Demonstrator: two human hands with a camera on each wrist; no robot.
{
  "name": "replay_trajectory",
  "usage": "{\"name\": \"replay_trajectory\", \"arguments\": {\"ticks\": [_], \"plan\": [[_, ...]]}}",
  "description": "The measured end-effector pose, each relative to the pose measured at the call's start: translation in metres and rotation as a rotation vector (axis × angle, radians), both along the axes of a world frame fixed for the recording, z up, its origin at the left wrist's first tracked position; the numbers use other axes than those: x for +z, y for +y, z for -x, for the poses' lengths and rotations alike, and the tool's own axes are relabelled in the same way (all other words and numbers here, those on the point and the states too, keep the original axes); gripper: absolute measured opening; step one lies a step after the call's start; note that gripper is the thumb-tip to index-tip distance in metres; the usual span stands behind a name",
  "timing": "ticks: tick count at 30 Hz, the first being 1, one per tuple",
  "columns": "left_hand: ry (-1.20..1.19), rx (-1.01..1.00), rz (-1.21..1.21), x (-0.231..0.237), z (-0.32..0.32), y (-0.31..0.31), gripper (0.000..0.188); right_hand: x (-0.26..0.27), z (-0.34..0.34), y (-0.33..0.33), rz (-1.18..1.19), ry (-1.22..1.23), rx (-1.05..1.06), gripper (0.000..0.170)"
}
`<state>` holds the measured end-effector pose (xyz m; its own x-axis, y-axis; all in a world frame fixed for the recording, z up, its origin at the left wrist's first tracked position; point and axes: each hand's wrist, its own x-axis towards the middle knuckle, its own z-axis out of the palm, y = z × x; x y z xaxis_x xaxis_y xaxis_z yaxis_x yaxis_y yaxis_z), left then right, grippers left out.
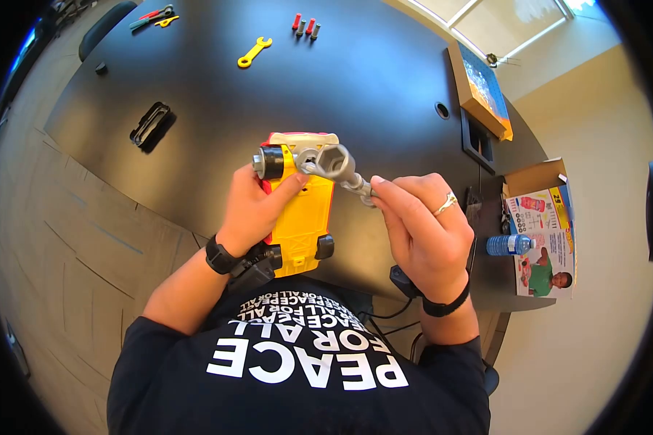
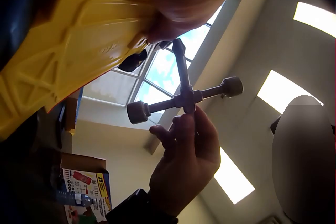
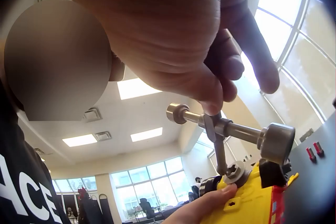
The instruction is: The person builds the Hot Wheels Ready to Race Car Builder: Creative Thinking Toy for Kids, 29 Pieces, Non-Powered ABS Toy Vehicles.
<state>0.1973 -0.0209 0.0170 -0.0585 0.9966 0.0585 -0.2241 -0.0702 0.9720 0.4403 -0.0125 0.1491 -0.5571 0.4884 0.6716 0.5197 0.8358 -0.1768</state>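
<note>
The left hand (image 1: 257,206) grips a toy car (image 1: 302,225) with a yellow underside and red-and-white body, held underside up, its thumb beside a grey round part (image 3: 235,175). A black wheel with a grey nut (image 1: 270,162) sits at the car's far left corner. The right hand (image 1: 429,233) pinches a grey cross-shaped wrench (image 2: 186,98) near its centre. In the right wrist view one arm of the wrench reaches down to the grey round part; a socket end (image 3: 276,142) points outward.
On the dark table (image 1: 370,87) lie a yellow wrench (image 1: 255,53), red and grey bolts (image 1: 306,27), tools (image 1: 152,18) and a black case (image 1: 151,125). At the right are a printed box (image 1: 543,239), a water bottle (image 1: 510,245) and a cardboard tray (image 1: 479,90).
</note>
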Motion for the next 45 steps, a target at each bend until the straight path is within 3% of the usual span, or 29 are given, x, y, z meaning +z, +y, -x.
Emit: {"name": "replay_trajectory", "arguments": {"ticks": [9,12,14,15,17,18,20,21,22,24,28,30,32,34,35,37,41,43,44,45], "plan": [[-0.019,0.008,-0.029,0.001,-0.004,0.002,0.029,0.009,-0.001,-0.001,-0.078,-0.075,0.039,0.041],[0.055,-0.001,-0.040,0.002,-0.004,0.002,0.028,0.010,0.004,-0.004,-0.105,-0.152,0.016,0.031],[0.096,-0.013,-0.035,0.003,-0.005,0.002,0.028,0.014,0.009,-0.014,-0.043,-0.263,-0.132,0.023],[0.096,0.007,-0.033,0.004,-0.005,0.002,0.028,0.011,0.010,-0.017,-0.039,-0.263,-0.136,0.023],[0.096,0.025,-0.033,0.004,-0.005,0.003,0.027,0.004,0.011,-0.020,0.127,-0.414,-0.361,0.029],[0.056,0.020,-0.033,0.005,-0.006,0.003,0.028,0.002,0.014,-0.018,0.126,-0.414,-0.362,0.029],[0.013,0.028,-0.032,0.005,-0.007,0.004,0.028,0.000,0.022,-0.012,0.117,-0.010,-0.177,0.040],[0.023,0.029,-0.045,0.004,-0.007,0.004,0.029,-0.002,0.018,-0.015,0.184,-0.019,-0.129,0.047],[0.034,0.028,-0.056,0.003,-0.006,0.004,0.030,-0.010,0.018,-0.012,0.178,0.026,-0.054,0.039],[0.078,0.020,-0.034,0.008,-0.003,0.004,0.032,-0.007,0.014,-0.013,0.089,-0.114,-0.008,0.030],[0.083,-0.010,-0.086,0.003,-0.007,0.005,0.030,-0.007,0.017,-0.014,-0.007,-0.106,-0.180,0.027],[0.073,-0.017,-0.063,0.002,-0.008,0.004,0.030,-0.005,0.014,-0.012,0.021,-0.228,-0.333,0.032],[0.065,-0.012,-0.036,0.002,-0.008,0.003,0.030,-0.006,0.016,-0.008,0.049,-0.176,-0.321,0.039],[0.051,0.000,-0.035,0.005,-0.007,0.002,0.033,-0.009,0.022,-0.004,0.062,0.028,-0.098,0.045],[0.052,0.003,-0.033,0.006,-0.008,0.002,0.033,-0.010,0.020,-0.007,0.064,0.029,-0.096,0.045],[0.066,0.015,-0.067,0.007,-0.009,0.003,0.034,-0.010,0.014,-0.016,0.052,-0.120,-0.258,0.043],[0.114,0.063,-0.130,0.015,-0.009,0.001,0.035,-0.001,-0.001,-0.014,0.081,-0.236,-0.378,0.047],[0.186,0.112,-0.186,0.030,-0.007,-0.001,0.039,-0.004,-0.013,-0.012,0.392,0.001,-0.366,0.056],[0.187,0.113,-0.184,0.036,-0.005,-0.001,0.039,-0.005,-0.018,-0.012,0.394,0.001,-0.364,0.056],[0.344,0.160,-0.272,0.043,-0.002,-0.001,0.041,-0.006,-0.023,-0.012,0.675,0.131,-0.362,0.060]]}}
